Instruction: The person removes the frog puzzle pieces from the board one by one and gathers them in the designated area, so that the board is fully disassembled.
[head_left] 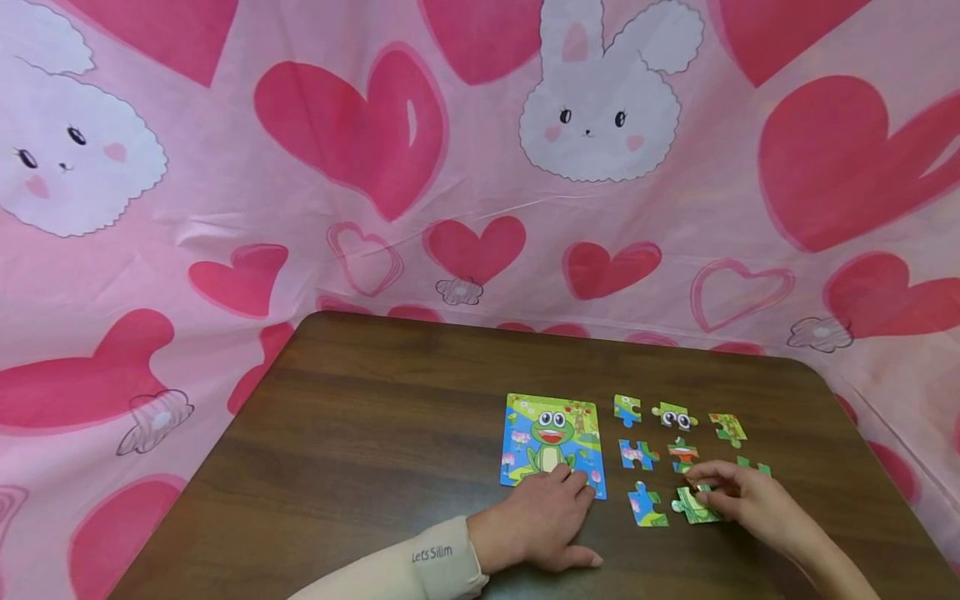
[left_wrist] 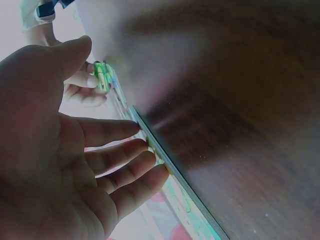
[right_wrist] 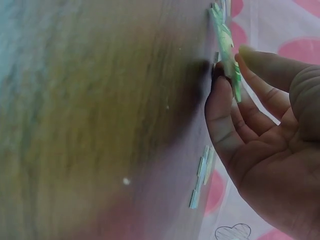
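Note:
A square frog picture [head_left: 555, 429] lies on the table. My left hand [head_left: 536, 518] rests over its lower edge, the fingers fairly straight and their tips touching the picture. To the right, my right hand [head_left: 753, 500] pinches a green jigsaw piece [head_left: 694, 507] between thumb and fingers. In the right wrist view that jigsaw piece [right_wrist: 226, 45] stands on edge, tilted, close over the table. Beside it lie a blue piece with green [head_left: 647, 505] and a piece with a red frog mouth [head_left: 682, 454], which the fingers partly overlap.
More loose jigsaw pieces sit in rough rows: an eye piece [head_left: 674, 417], a blue-green corner [head_left: 627, 409], a tree piece [head_left: 727, 427] and a lotus piece [head_left: 637, 454]. Another green piece [head_left: 753, 467] is partly behind the right hand. A pink heart-print cloth [head_left: 480, 192] hangs behind the brown table [head_left: 360, 417].

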